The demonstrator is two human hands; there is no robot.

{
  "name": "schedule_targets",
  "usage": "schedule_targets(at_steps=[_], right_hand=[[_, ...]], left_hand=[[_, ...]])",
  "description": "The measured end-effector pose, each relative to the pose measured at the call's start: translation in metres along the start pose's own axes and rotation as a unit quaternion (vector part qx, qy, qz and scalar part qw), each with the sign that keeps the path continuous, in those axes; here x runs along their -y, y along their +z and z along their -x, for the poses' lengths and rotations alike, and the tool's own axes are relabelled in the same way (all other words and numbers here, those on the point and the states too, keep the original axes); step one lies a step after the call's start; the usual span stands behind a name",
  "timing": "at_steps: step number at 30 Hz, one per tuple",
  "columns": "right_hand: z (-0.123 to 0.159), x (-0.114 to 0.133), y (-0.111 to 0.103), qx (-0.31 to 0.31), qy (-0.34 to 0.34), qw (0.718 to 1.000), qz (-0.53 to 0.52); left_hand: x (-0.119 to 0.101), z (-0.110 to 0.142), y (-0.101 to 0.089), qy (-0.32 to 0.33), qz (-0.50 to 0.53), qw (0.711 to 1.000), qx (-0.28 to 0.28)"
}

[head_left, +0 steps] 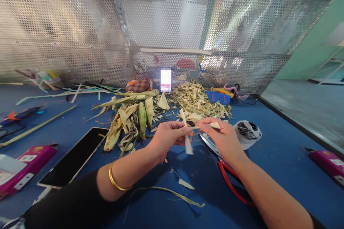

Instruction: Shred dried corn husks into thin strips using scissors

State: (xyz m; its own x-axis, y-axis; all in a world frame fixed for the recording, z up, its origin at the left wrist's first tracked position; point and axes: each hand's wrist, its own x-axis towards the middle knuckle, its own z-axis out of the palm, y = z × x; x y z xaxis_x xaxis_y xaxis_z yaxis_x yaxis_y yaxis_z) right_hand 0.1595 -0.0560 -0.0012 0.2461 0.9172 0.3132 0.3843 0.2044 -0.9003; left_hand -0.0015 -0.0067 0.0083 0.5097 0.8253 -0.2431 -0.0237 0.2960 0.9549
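Pale corn husk strips (189,145) cross each other between my hands, above the middle of the table. My left hand (169,137) pinches them where they cross, with one strip end pointing up and the other hanging down. The sideways strip runs to my right hand (221,137), whose thumb and fingers are closed on it; its end sticks out past the fingertips. Beneath my right hand lie scissors (224,175) with red handles, partly hidden by my wrist. A spool of white thread (247,134) stands just right of that hand.
Corn husks (129,121) and a heap of husk shreds (199,98) lie beyond my hands. At left are a phone (73,157) and a magenta power strip (29,164); another power strip (328,162) sits far right. A perforated metal screen (166,18) borders the back.
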Motion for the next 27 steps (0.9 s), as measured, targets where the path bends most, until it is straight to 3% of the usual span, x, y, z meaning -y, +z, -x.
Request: schedule_targets(at_steps=[4,6,8,9,11,13,15,18,22,24,27], right_hand=[[-0.002,-0.006,-0.002,-0.043,0.033,0.991,-0.121],[-0.003,-0.007,-0.003,-0.032,0.022,0.989,-0.141],[-0.003,-0.006,-0.005,-0.013,0.013,0.991,-0.134],[-0.003,-0.005,-0.006,-0.001,0.009,0.992,-0.124],[-0.004,-0.002,-0.007,0.025,0.002,0.995,-0.095],[-0.003,0.002,-0.006,0.041,-0.006,0.997,-0.06],[-0.003,0.004,-0.005,0.048,-0.015,0.998,-0.029],[-0.001,0.006,-0.002,0.061,-0.015,0.998,-0.012],[0.001,0.005,0.003,0.069,0.013,0.997,-0.04],[0.0,0.002,0.002,0.061,0.017,0.996,-0.061],[-0.004,-0.004,-0.001,0.056,0.028,0.992,-0.113]], left_hand=[[0.002,-0.003,-0.002,-0.003,-0.021,1.0,0.006],[0.002,-0.007,-0.006,0.025,-0.04,0.997,-0.066],[0.001,-0.012,-0.011,0.112,-0.091,0.977,-0.16],[0.0,-0.013,-0.013,0.169,-0.134,0.96,-0.176],[-0.005,-0.013,-0.015,0.274,-0.224,0.923,-0.148],[-0.01,-0.009,-0.016,0.328,-0.284,0.898,-0.078],[-0.014,-0.004,-0.014,0.312,-0.309,0.898,-0.009],[-0.012,0.0,-0.011,0.211,-0.305,0.924,0.093],[-0.005,0.001,-0.006,0.092,-0.2,0.952,0.213],[-0.003,0.001,-0.006,0.055,-0.141,0.966,0.208],[-0.004,-0.001,-0.006,0.007,-0.06,0.988,0.144]])
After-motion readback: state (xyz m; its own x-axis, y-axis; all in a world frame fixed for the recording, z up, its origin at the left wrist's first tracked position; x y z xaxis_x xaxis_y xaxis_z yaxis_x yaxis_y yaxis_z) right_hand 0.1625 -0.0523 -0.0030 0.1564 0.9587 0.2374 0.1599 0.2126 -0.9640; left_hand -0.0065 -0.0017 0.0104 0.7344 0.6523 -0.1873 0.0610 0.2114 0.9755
